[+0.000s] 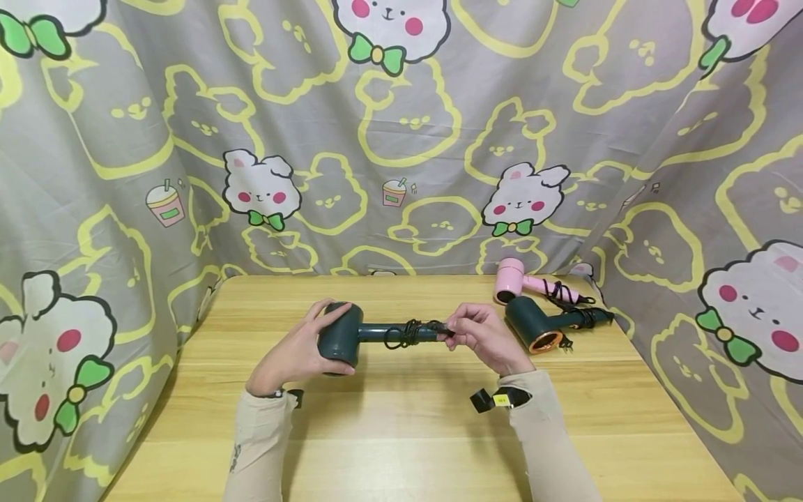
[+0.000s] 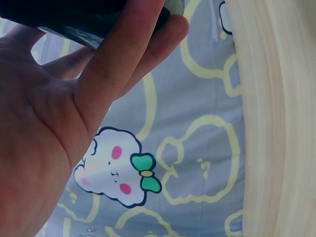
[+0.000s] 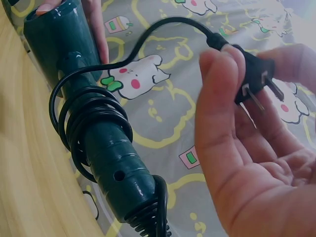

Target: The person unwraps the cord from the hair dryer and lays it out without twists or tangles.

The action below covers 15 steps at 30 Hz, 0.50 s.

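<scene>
My left hand [image 1: 301, 348] grips the barrel of a dark green hair dryer [image 1: 339, 341], thumb and fingers on either side of it. The dryer's handle points right, with its black cord [image 3: 98, 116] wound several times around it. In the right wrist view, my right hand [image 3: 261, 143] pinches the black two-pin plug [image 3: 254, 74] between thumb and fingers, prongs bare. A loop of cord runs from the plug back to the coils. The left wrist view shows my left hand below the dark barrel [image 2: 64, 19], part of which lies beyond the frame.
A second dark green hair dryer [image 1: 527, 321] with a copper-coloured ring lies right of my right hand. Behind it is a pink hair dryer [image 1: 509, 277], cord wrapped on its handle. A patterned curtain [image 1: 401, 139] surrounds the wooden table [image 1: 389, 432].
</scene>
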Motion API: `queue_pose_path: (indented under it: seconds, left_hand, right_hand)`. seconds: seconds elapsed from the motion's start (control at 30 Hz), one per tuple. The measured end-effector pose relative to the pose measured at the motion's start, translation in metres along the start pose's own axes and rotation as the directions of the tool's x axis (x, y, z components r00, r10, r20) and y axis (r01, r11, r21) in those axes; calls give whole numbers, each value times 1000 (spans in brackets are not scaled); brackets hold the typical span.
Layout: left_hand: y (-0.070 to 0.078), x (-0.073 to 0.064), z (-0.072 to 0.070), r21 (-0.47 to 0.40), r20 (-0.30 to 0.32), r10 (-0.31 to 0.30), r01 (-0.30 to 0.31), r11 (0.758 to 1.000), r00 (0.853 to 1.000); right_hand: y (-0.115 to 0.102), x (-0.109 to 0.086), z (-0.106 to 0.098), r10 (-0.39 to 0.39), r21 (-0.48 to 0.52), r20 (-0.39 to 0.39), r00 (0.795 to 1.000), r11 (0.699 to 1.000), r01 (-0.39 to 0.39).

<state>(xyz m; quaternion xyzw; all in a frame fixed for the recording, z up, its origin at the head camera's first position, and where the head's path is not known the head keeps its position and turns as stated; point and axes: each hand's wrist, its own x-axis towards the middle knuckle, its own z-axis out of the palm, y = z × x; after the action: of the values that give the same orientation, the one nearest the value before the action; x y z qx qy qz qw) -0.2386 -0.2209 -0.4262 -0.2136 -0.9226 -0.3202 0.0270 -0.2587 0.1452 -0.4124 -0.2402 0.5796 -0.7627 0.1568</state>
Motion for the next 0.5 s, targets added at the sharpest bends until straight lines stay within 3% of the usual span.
queue_pose_path:
  seconds: [0.17, 0.5]
  left_hand:
    - [0, 1, 0, 4, -5, -3, 3, 1000, 1000]
    - [-2, -1, -1, 0, -20, 8, -8, 1000, 1000]
  right_hand:
    - [2, 0, 0, 47, -36, 85, 995, 998, -44]
    - [6, -1, 0, 143, -124, 232, 962, 985, -117]
